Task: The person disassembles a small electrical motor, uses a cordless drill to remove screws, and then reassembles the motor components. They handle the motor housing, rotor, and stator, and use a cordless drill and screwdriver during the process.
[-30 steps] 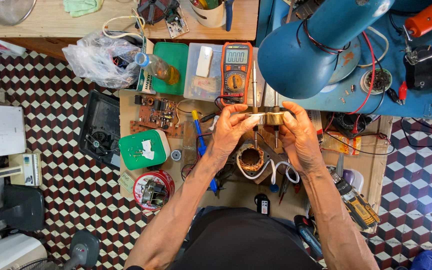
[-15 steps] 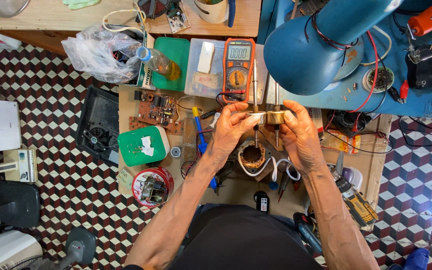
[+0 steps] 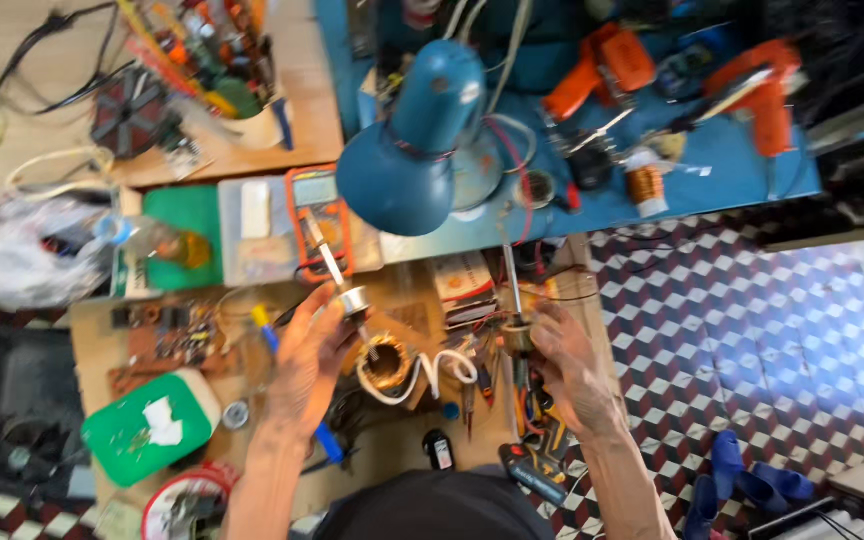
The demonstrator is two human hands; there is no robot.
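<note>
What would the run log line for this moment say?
left hand: holds shaft with metal disc | right hand: holds rod with round part | copper coil on bench between hands

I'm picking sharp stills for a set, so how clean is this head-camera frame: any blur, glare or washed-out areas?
Head view: smeared by motion blur throughout, so the left hand, right hand and copper coil have soft edges; the floor at the right edge is washed out by bright light; the blue lamp shade carries only a mild sheen; small bench parts are too blurred to identify.

Floor: red, white and black cube-pattern tiles (image 3: pixel 752 330).
Furniture: cluttered wooden workbench (image 3: pixel 102 345); blue-topped table (image 3: pixel 722 160).
Light: blue desk lamp (image 3: pixel 412 150); daylight at right.
</note>
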